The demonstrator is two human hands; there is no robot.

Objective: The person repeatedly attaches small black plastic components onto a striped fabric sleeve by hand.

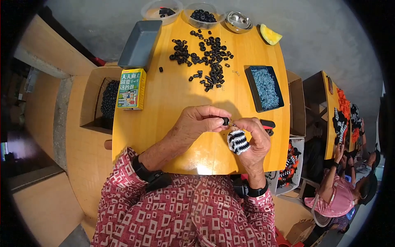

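Both my hands meet above the front part of the wooden table point(164, 127). Between thumb and fingers, my left hand point(197, 120) pinches a small round black plastic part point(225, 121). My right hand point(255, 140) is closed in a pinch on a small shiny metal piece point(233, 124), which is right beside the black part; whether the two touch is too small to tell. A black-and-white striped knitted piece point(238, 142) sits against the fingers of my right hand; I cannot tell if it is held or worn. Similar loose black parts point(214, 74) lie scattered farther back.
Behind stand clear bowls of black parts point(203, 15), metal bowls point(238, 21), a melon slice point(270, 34) and a grey bin point(140, 44). A yellow-green carton point(131, 89) is left; a black tray of small bluish pieces point(264, 88) and a red-black tool point(268, 125) are right. Other people work far right.
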